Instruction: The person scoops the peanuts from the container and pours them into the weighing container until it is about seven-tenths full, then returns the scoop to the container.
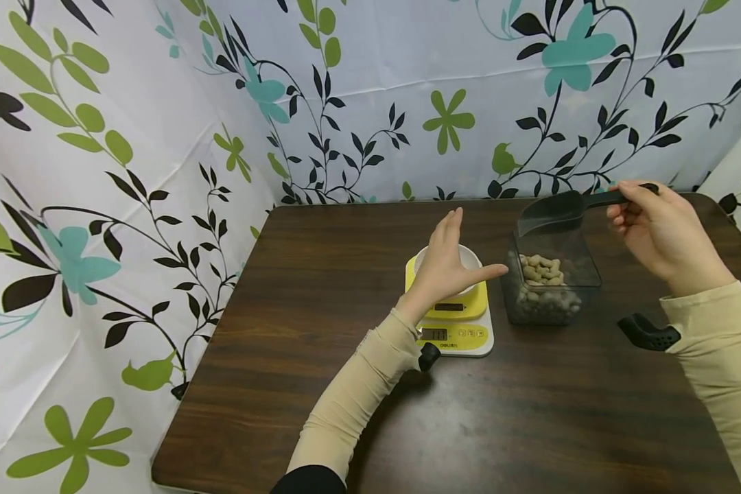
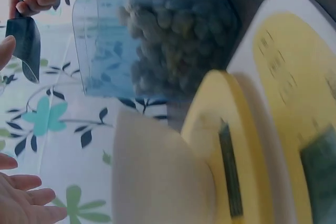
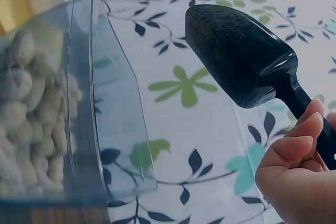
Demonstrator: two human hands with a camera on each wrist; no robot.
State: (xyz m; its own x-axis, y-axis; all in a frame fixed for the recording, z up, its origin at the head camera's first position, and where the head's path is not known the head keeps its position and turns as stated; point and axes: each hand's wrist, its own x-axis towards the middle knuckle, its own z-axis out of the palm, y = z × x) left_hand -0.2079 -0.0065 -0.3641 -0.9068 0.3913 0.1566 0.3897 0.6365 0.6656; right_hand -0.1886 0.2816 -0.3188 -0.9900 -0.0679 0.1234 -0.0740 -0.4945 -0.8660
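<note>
A black scoop (image 1: 552, 211) is gripped by its handle in my right hand (image 1: 661, 230), its blade above the back of a clear plastic bin (image 1: 586, 271). Peanuts in their shells (image 1: 540, 271) lie in the bin. The right wrist view shows the fingers (image 3: 299, 150) curled round the scoop's handle. Over a white bowl (image 1: 469, 257) hovers my left hand (image 1: 441, 267), fingers straight and thumb spread, holding nothing. That bowl sits on a yellow and white kitchen scale (image 1: 472, 336), partly hidden by the hand; its display is lit with dark digits.
The bin and scale stand side by side on a dark wooden table (image 1: 309, 288). A patterned cloth (image 1: 370, 103) with leaves and flowers hangs behind and to the left. Black wrist mounts (image 1: 648, 333) stick out under both sleeves.
</note>
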